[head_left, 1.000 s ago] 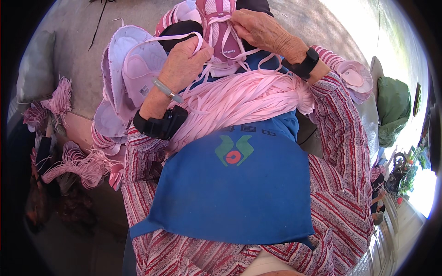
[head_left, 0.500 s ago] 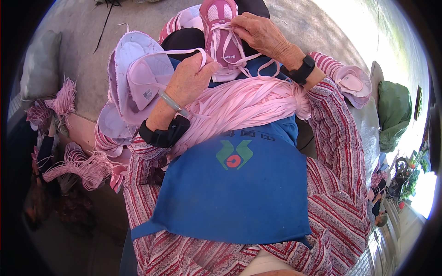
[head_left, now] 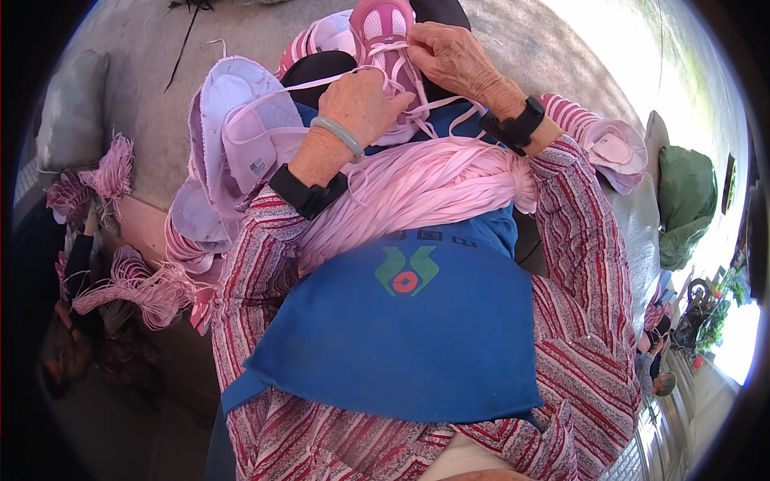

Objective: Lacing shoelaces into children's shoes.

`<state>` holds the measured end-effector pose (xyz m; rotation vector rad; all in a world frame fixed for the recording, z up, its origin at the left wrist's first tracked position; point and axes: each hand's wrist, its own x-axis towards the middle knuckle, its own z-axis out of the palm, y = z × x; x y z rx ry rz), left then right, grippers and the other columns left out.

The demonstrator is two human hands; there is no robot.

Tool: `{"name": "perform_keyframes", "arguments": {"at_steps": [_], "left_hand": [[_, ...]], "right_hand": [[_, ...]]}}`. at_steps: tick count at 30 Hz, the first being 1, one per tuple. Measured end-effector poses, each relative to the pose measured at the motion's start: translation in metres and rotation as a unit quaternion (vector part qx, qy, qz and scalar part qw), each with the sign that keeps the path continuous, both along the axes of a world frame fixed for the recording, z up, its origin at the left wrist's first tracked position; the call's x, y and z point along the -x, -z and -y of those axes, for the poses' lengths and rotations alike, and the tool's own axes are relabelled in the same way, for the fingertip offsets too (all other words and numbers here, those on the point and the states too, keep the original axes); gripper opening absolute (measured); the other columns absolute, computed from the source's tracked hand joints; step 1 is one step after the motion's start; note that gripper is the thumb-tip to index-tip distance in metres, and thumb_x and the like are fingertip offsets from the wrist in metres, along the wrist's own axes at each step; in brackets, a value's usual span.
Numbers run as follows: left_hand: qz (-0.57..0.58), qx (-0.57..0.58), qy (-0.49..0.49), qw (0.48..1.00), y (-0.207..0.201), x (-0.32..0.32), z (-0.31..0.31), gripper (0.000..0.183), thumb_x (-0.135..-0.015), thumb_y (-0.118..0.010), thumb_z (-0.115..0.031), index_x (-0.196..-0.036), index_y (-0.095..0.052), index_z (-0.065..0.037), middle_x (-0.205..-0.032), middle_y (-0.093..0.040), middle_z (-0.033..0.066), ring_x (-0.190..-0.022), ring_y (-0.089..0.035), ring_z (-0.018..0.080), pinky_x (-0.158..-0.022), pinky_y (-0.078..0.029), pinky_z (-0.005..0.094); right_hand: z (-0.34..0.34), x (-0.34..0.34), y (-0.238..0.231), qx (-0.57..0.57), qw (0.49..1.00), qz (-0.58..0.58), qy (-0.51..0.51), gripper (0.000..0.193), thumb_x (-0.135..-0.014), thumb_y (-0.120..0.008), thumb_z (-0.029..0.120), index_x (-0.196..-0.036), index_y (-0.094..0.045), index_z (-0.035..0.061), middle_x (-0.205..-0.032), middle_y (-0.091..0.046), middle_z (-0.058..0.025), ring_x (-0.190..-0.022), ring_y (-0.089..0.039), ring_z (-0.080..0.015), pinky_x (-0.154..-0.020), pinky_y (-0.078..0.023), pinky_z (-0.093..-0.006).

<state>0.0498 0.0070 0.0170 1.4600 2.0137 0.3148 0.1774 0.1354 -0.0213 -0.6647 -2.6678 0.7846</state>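
Note:
A pink shoe upper [head_left: 384, 22] with a white mesh toe lies across my knees, its toe pointing away, with a pale pink shoelace [head_left: 391, 47] threaded through it. My left hand [head_left: 362, 106], fingers curled, holds the lace low over the shoe and hides part of its tongue. A strand stretches leftward from that hand. On the shoe's right edge, my right hand [head_left: 457, 66] pinches the lace by the eyelets, its fingertips partly hidden. A thick bundle of pale pink laces [head_left: 417, 180] lies across my lap, just below both hands.
Stacked pink and white shoe uppers [head_left: 241, 120] stand on the left. More striped uppers [head_left: 609, 144] lie at the right, near a green sack [head_left: 687, 192]. Lace bundles [head_left: 140, 289] hang at the lower left, beside another person's arm [head_left: 79, 264]. A grey sack [head_left: 72, 112] rests farther back.
My left hand has moved right and slightly up, closer to the shoe, with the lace trailing behind it. My right hand has stayed by the eyelets, shifting only slightly.

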Motion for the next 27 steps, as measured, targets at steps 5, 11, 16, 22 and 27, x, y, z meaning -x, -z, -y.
{"name": "perform_keyframes", "arguments": {"at_steps": [5,11,16,22,27], "left_hand": [[-0.058,0.012,0.01,0.998,0.009,-0.001,0.0,0.036,-0.074,-0.059,-0.032,-0.081,-0.063,0.003,-0.077,-0.062,0.0223,-0.075,-0.062,0.0341,-0.068,-0.05,0.0411],[0.171,0.024,0.016,0.985,0.008,0.021,0.006,0.026,-0.074,-0.056,-0.025,-0.072,-0.057,0.001,-0.058,-0.054,0.0069,-0.05,-0.052,0.0186,-0.049,-0.043,0.0316],[0.429,0.144,-0.159,0.878,-0.017,0.049,0.03,0.019,-0.079,-0.057,-0.022,-0.069,-0.056,-0.006,-0.054,-0.041,-0.0061,-0.041,-0.034,0.0015,-0.036,-0.025,0.0191],[0.363,0.102,-0.072,0.923,-0.018,0.04,0.032,0.019,-0.08,-0.057,-0.023,-0.074,-0.058,-0.006,-0.053,-0.041,-0.0061,-0.041,-0.034,0.0016,-0.036,-0.025,0.018],[0.391,0.095,-0.109,0.909,-0.023,0.029,0.031,0.018,-0.08,-0.056,-0.022,-0.077,-0.06,-0.005,-0.054,-0.044,-0.0055,-0.043,-0.035,0.0023,-0.038,-0.028,0.0197]], "right_hand": [[0.002,-0.001,0.002,-0.056,0.997,-0.054,0.001,0.014,-0.079,-0.05,0.02,-0.08,-0.055,0.0074,-0.074,-0.059,-0.0126,-0.067,-0.059,-0.0306,-0.061,-0.048,-0.0382],[0.005,-0.006,0.001,-0.056,0.998,-0.013,-0.018,0.014,-0.08,-0.051,0.018,-0.084,-0.056,0.0051,-0.079,-0.058,-0.0104,-0.07,-0.059,-0.0291,-0.063,-0.048,-0.0354],[0.014,-0.012,0.002,-0.066,0.994,0.044,-0.073,0.018,-0.08,-0.049,0.02,-0.087,-0.055,0.0049,-0.083,-0.06,-0.0114,-0.072,-0.061,-0.028,-0.064,-0.05,-0.0346],[0.023,-0.014,-0.007,-0.026,0.999,0.027,-0.021,0.023,-0.081,-0.051,0.023,-0.095,-0.053,0.0053,-0.091,-0.061,-0.0147,-0.075,-0.062,-0.0296,-0.065,-0.051,-0.0357],[0.027,-0.007,-0.001,-0.077,0.995,0.067,-0.017,0.027,-0.08,-0.055,0.021,-0.102,-0.049,0.006,-0.089,-0.061,-0.0136,-0.077,-0.063,-0.0297,-0.063,-0.053,-0.0363]]}}
